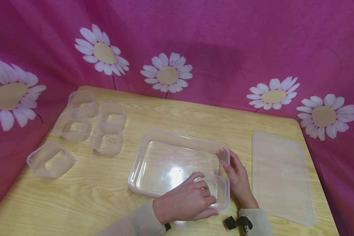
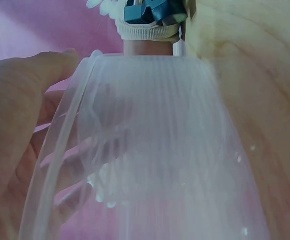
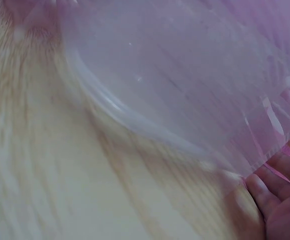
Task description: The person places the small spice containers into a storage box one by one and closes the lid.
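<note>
A large clear plastic container (image 1: 147, 137) stands without a lid on the wooden table. In its near right corner sits a small translucent container (image 1: 222, 187). My left hand (image 1: 186, 200) reaches over the near wall, its curled fingers gripping the small container and its thumb outside the wall. The left wrist view shows those fingers through the cloudy plastic (image 2: 160, 115). At the right wall, my right hand (image 1: 239, 178) holds the large container, thumb at the rim and fingers along the outside. Its fingers (image 3: 280, 185) also show at the plastic's edge in the right wrist view.
Several small translucent containers (image 1: 107, 139) stand grouped at the table's back left, one of them (image 1: 38, 160) nearer the left edge. A flat translucent lid (image 1: 283, 177) lies on the right side. A pink flowered cloth (image 1: 212, 39) hangs behind and beside the table.
</note>
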Tool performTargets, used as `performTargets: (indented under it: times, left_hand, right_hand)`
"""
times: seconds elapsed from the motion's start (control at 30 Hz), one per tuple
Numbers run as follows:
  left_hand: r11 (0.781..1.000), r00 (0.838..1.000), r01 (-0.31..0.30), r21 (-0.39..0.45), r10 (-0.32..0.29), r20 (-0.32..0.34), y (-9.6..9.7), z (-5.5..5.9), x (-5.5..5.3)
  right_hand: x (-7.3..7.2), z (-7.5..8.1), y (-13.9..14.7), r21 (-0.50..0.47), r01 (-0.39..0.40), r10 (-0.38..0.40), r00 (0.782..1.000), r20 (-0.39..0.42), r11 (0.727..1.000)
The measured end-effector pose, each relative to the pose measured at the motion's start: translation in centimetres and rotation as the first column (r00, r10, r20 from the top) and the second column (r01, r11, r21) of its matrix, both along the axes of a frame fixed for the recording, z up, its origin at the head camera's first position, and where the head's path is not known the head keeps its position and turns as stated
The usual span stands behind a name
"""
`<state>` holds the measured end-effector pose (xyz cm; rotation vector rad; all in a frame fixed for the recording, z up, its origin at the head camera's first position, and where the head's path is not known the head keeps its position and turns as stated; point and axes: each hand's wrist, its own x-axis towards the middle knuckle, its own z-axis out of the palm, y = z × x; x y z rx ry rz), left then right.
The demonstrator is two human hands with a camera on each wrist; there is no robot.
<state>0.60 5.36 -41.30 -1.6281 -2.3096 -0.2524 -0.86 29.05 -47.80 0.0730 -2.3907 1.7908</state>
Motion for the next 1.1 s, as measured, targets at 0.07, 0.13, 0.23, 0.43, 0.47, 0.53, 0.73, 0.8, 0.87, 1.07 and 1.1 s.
performTargets:
  times: [0.07,0.13,0.23,0.43,0.47,0.53,0.73,0.8,0.87,1.07,1.1]
  left_hand:
    - [1.0,1.0,-0.006,0.008,0.007,-0.013,-0.1,0.2,-0.1]
    - [1.0,1.0,-0.015,0.019,0.015,-0.02,-0.3,0.4,-0.3]
    - [0.999,0.999,-0.029,0.035,0.029,-0.023,-0.6,0.7,-0.6]
    - [0.995,0.997,-0.066,0.074,0.067,-0.021,-1.5,1.4,-1.3]
    - [0.994,0.997,-0.07,0.083,0.072,-0.02,-1.6,1.5,-1.5]
    - [0.991,0.997,-0.078,0.107,0.081,-0.02,-2.1,1.8,-1.8]
    - [0.983,0.995,-0.097,0.157,0.094,0.024,-3.5,2.6,-2.8]
    - [0.981,0.993,-0.11,0.158,0.104,0.049,-4.0,3.0,-3.1]
    - [0.979,0.991,-0.127,0.157,0.118,0.07,-4.5,3.4,-3.4]
    - [0.968,0.982,-0.183,0.173,0.171,0.083,-5.8,4.0,-4.1]
    - [0.966,0.98,-0.192,0.176,0.18,0.079,-5.9,4.1,-4.2]
  right_hand:
    - [0.0,0.0,0.0,-0.006,0.002,-0.002,1.0,0.005,1.0]
    - [0.0,0.0,0.1,-0.01,0.003,-0.003,1.0,0.009,1.0]
    - [0.1,0.0,0.1,-0.014,0.002,-0.002,1.0,0.014,1.0]
    - [0.0,0.0,0.1,-0.008,-0.001,0.002,1.0,0.017,1.0]
    - [0.0,0.0,0.1,-0.008,-0.003,0.003,1.0,0.016,1.0]
    - [0.0,-0.1,0.1,-0.01,-0.005,0.005,1.0,0.014,1.0]
    - [0.0,-0.2,0.2,0.0,-0.007,0.007,1.0,0.016,1.0]
    - [0.0,-0.3,0.2,0.003,-0.01,0.01,1.0,0.011,1.0]
    - [-0.1,-0.4,0.3,0.001,-0.015,0.015,1.0,0.002,1.0]
    - [-0.1,-0.3,0.2,-0.013,-0.023,0.023,1.0,-0.016,1.0]
    - [-0.1,-0.3,0.2,-0.01,-0.02,0.02,1.0,-0.015,1.0]
